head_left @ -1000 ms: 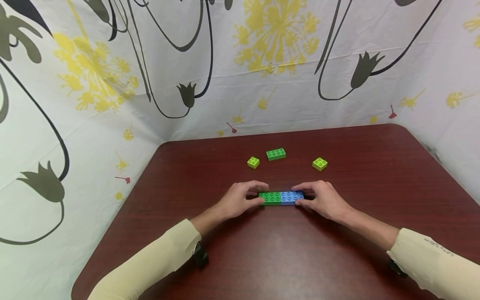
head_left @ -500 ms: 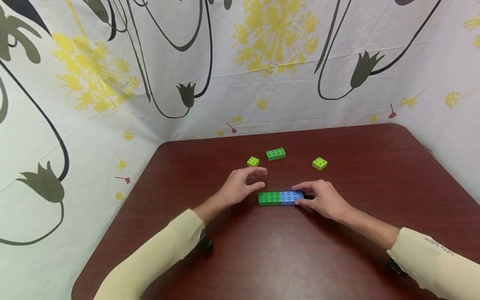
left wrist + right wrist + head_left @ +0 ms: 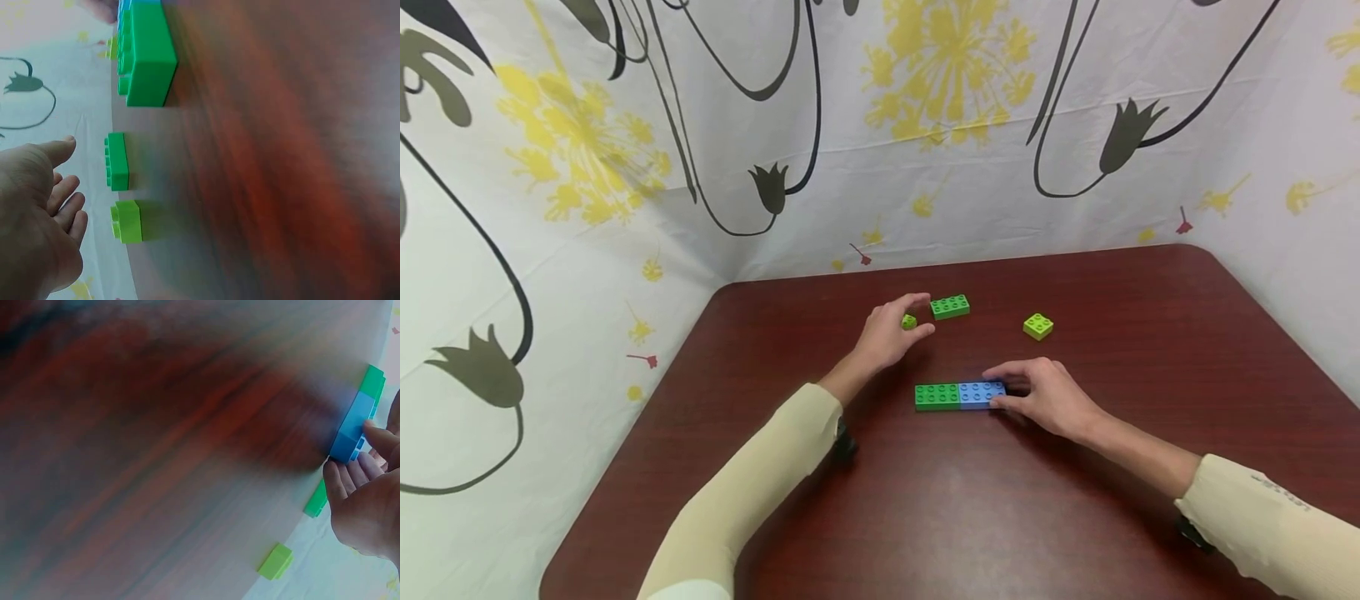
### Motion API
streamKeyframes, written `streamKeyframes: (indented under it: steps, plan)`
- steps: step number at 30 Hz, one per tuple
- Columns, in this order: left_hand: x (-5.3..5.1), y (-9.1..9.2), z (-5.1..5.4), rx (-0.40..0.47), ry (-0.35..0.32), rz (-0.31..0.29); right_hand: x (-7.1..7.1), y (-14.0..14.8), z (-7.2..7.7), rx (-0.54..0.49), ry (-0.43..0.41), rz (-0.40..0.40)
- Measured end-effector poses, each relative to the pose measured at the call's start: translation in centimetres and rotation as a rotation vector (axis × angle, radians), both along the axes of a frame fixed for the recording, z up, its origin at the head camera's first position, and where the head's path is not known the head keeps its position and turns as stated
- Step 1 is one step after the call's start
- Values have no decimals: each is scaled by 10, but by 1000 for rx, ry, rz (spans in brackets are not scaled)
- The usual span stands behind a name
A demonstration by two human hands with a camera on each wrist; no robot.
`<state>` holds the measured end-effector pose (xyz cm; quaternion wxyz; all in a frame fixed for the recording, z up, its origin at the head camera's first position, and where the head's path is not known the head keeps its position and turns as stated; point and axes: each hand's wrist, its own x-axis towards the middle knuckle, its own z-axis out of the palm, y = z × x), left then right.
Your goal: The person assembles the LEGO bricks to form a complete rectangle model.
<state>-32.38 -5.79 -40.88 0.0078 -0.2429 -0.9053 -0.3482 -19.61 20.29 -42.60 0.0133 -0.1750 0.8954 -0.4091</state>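
A green brick [image 3: 936, 397] and a blue brick [image 3: 976, 395], both studded toy building bricks, lie end to end in one row on the table. My right hand [image 3: 1048, 400] holds the blue brick's right end between thumb and fingers; the right wrist view shows the thumb against the blue brick [image 3: 354, 425]. My left hand [image 3: 886, 337] hovers over a small lime brick [image 3: 909, 322], partly hiding it, with thumb and fingers spread apart. In the left wrist view that lime brick [image 3: 128, 222] stands apart from the hand.
Beside the left hand's fingertips lies another green brick [image 3: 950, 307]. A second lime brick [image 3: 1038, 327] sits farther right. The dark red table [image 3: 940, 517] ends at a patterned cloth [image 3: 865, 200] behind and at the sides.
My left hand has let go of the green brick in the row and moved away from me to the small lime brick. The right hand and the row stay in place.
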Motion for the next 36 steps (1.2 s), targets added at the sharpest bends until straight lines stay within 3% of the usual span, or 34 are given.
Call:
streamKeyframes:
  steps: [16,36]
  plan:
    - [-36,20,-13,-29,-31,107,1,1,0,-16,0,2]
    - [-47,27,-23,-10,-97,143,1,1,0,-15,-12,-12]
